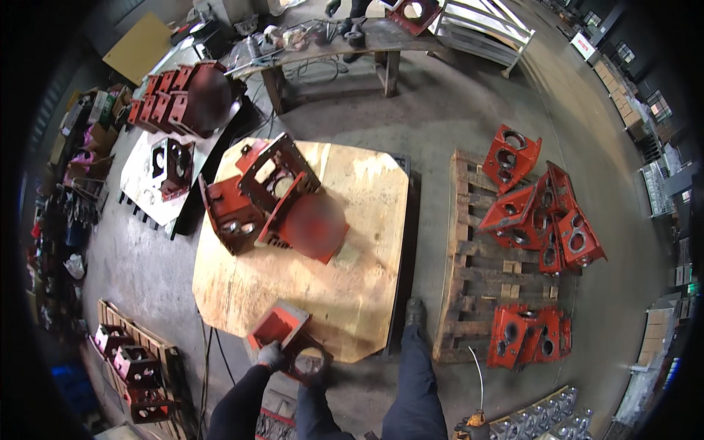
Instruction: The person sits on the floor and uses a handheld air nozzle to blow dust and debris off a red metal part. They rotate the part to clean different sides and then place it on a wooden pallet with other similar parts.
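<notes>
the gloved left hand point(271, 356) is curled tight over the rim of the red casting point(277, 325) at the wooden tabletop's point(359, 308) near edge, probably steadying it; the right hand cannot be made out.

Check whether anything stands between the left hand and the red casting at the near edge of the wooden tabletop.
Nothing visible does: the gloved left hand already touches the red casting at its left side. The other castings on the wooden tabletop sit farther back, out of the way.
</notes>
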Tool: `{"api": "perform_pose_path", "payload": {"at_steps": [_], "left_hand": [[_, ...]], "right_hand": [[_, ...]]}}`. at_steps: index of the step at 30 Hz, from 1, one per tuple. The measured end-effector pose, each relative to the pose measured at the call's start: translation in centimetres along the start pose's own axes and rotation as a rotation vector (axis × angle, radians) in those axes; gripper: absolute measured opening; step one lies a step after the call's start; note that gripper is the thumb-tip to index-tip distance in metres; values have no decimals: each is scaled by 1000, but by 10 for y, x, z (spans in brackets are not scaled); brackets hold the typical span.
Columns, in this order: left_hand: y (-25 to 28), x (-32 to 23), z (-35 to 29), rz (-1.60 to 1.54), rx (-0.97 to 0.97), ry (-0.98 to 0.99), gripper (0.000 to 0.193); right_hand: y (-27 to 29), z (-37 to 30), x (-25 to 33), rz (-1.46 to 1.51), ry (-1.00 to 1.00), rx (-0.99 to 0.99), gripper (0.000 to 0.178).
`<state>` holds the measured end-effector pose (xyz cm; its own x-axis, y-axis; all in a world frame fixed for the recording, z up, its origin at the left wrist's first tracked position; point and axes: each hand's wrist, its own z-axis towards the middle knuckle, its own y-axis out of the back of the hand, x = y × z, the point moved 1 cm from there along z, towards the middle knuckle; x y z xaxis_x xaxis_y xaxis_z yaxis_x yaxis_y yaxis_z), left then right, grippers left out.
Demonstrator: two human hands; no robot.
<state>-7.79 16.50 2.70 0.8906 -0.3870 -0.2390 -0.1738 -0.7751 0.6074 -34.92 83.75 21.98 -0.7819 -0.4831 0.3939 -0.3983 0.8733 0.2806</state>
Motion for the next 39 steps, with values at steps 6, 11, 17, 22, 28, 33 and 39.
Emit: {"api": "perform_pose_path", "payload": {"at_steps": [6, 11, 17, 22, 28, 33, 39], "left_hand": [[-22, -88, -25, -145, 35, -33, 31], [-5, -208, -55, -289, 103, 2, 40], [53, -341, -90, -747, 77, 38, 34], [145, -464, -117, -1077, 19, 58, 29], [243, -544, -110, -1116, -104, -65, 19], [306, -583, -83, -1160, -123, -88, 8], [331, -564, 37, -1034, -354, -73, 17]], "right_hand": [[46, 37, 83, 164, -84, -44, 25], [83, 62, 103, 173, -168, -66, 27], [97, 73, 136, 228, -25, 6, 28], [112, 107, 142, 280, 95, 25, 30], [134, 95, 161, 344, 6, 16, 24], [134, 127, 233, 280, -1, 5, 24], [147, 213, 367, 312, -110, 148, 26]]}}
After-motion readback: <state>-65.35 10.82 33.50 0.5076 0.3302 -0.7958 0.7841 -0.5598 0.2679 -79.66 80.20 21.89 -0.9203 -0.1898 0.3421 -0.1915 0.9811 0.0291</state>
